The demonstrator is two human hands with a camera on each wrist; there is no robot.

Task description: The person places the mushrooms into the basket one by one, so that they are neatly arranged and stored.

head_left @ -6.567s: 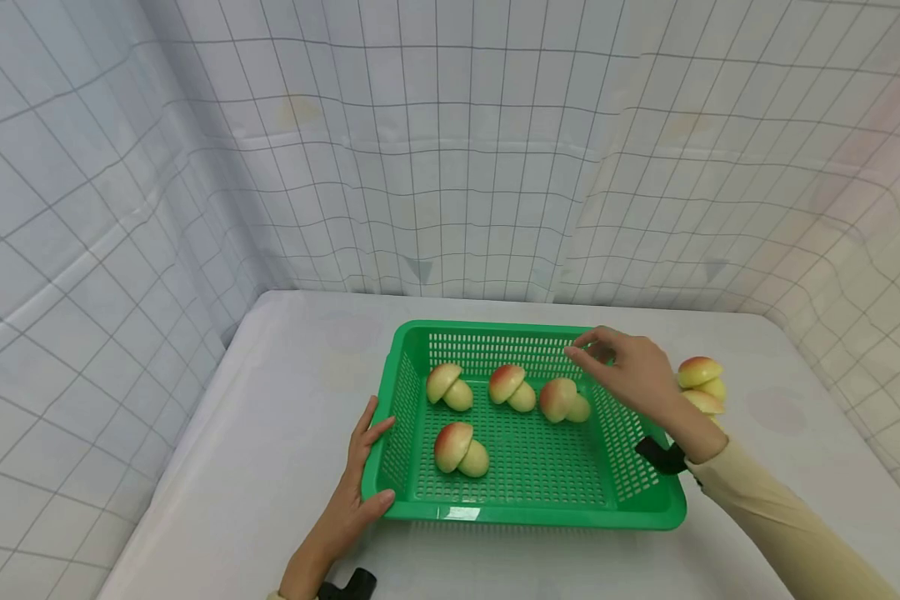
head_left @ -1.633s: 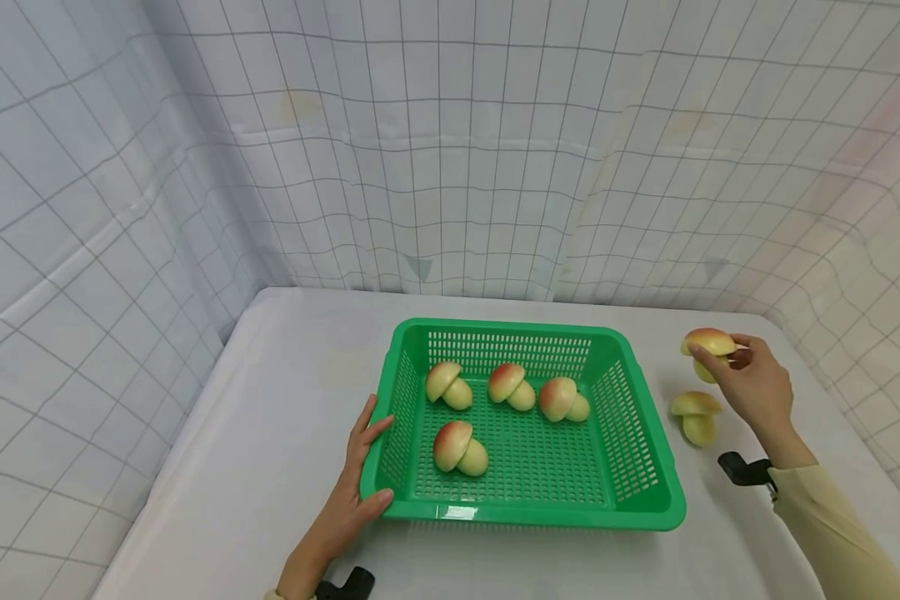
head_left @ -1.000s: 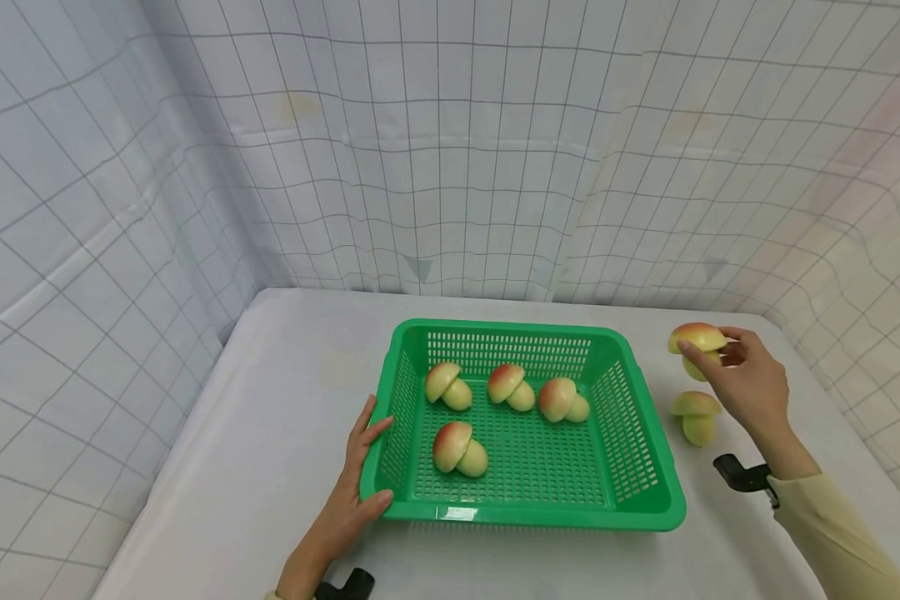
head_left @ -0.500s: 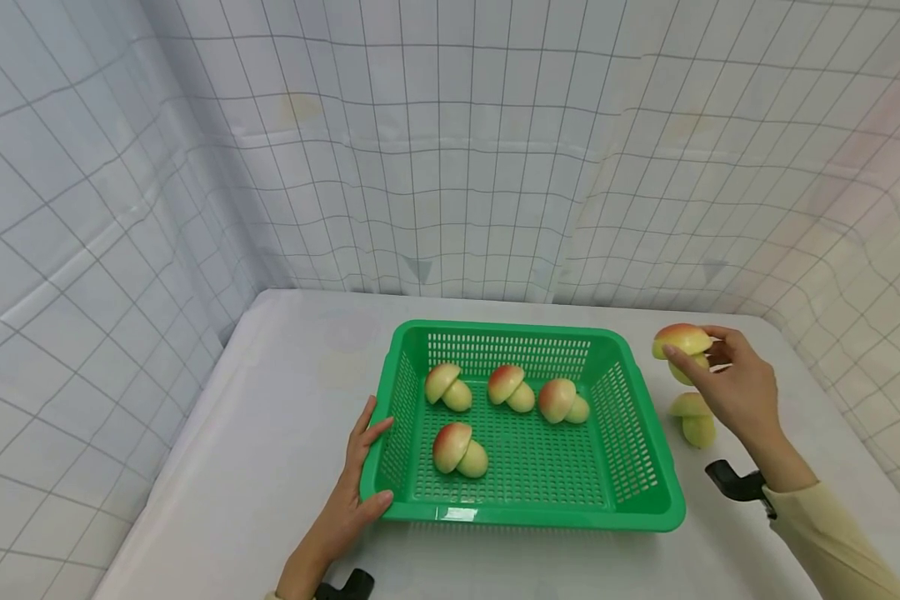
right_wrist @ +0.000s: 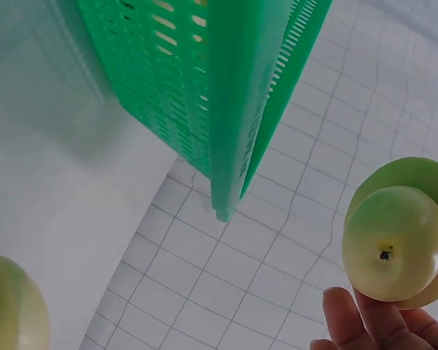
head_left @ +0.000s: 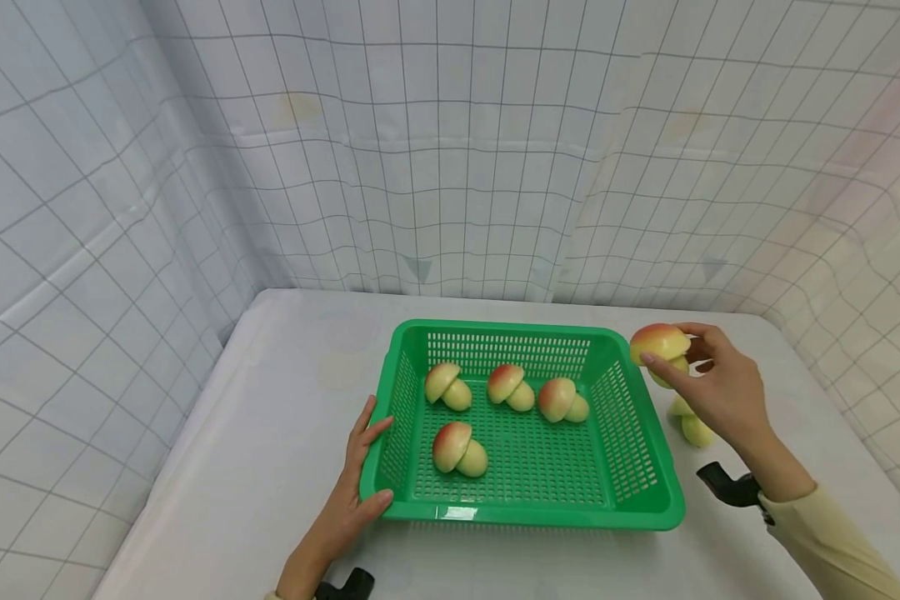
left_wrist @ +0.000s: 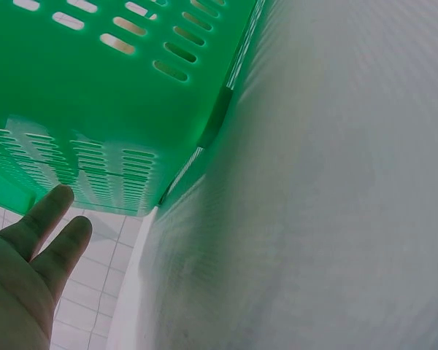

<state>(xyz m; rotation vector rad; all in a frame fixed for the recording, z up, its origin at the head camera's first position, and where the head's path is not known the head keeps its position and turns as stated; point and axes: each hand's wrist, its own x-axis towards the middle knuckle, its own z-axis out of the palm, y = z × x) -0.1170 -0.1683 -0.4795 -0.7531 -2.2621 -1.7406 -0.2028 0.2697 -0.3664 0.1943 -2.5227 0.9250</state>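
Observation:
My right hand (head_left: 727, 392) holds a toy mushroom (head_left: 658, 340), red-yellow cap up, just outside the right rim of the green plastic basket (head_left: 525, 517). From below, the right wrist view shows the round stem end of that mushroom (right_wrist: 390, 233), with fingers against it. Fingers spread, my left hand (head_left: 351, 492) rests against the basket's left side, its thumb at the front left corner. Inside the basket lie several toy mushrooms (head_left: 453, 450), most in a back row. Partly behind my right hand, another mushroom (head_left: 694, 427) lies on the table.
A white cloth covers the table (head_left: 285, 400). White sheeting with a grid pattern (head_left: 450, 167) hangs behind it and along both sides. Black wrist cameras (head_left: 727, 485) stick out from both wrists.
My right hand, over the basket's right side at first, went to the mushrooms on the right, picked one up and carries it left to the basket rim. The left hand stays put.

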